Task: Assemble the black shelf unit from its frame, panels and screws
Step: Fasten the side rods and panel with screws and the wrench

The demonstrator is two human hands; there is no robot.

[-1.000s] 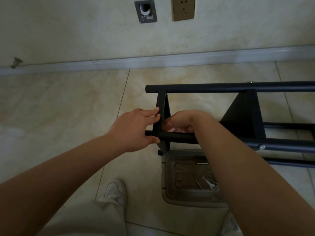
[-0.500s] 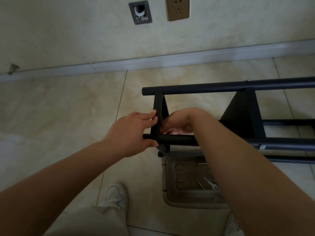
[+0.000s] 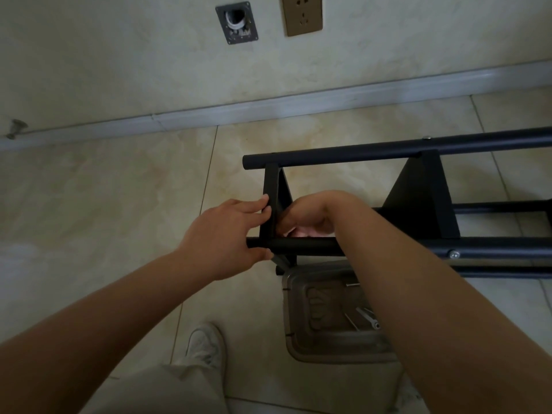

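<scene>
Shelf frame [image 3: 388, 150] lying on its side on floor [image 3: 104, 189], near wall. Left hand [image 3: 227, 234] gripping near tube and end panel [image 3: 270, 204], steadying joint. Right hand [image 3: 307, 216] reaching inside behind panel, fingers curled, hold unclear. Likely fastening panel to tube. Next probably calling for screw from tray [image 3: 301, 348] just below frame, hole alignment kept.

Brass-toned wall socket [image 3: 302, 14] beside metal pipe-outlet plate [image 3: 237, 22], high on cream wall; pale skirting board [image 3: 268, 106] along tiled floor [image 3: 104, 189]; white sneaker [image 3: 206, 343] near bottom edge.
</scene>
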